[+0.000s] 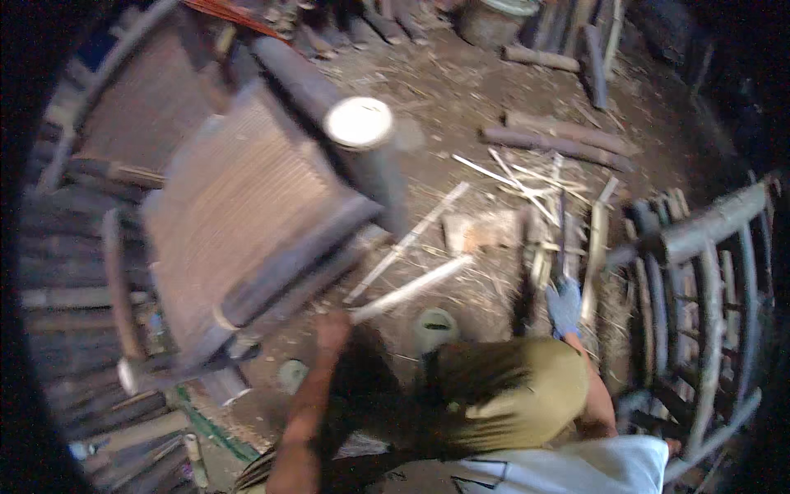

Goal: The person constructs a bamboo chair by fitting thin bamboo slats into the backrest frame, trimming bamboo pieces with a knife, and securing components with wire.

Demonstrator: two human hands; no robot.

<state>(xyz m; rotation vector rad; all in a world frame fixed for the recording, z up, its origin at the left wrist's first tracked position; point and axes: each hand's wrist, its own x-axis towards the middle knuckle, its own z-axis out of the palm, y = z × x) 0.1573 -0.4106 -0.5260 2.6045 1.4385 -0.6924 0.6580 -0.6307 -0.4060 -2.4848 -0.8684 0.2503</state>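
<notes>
My left hand, bare and slightly blurred, is closed at the near end of a pale split stick. The stick slants up to the right toward a squared wooden block. A second pale stick lies on the ground just beyond it. My right hand, in a blue-grey glove, is closed around the lower end of a long, narrow dark tool. The tool points away from me among split pieces; its exact kind cannot be made out. Thin pale strips lie scattered past the block.
A slatted bamboo seat stands at left beside a drum-like container with a white top. At right is a pole rack. Logs lie on the dirt floor, with a bucket at the back.
</notes>
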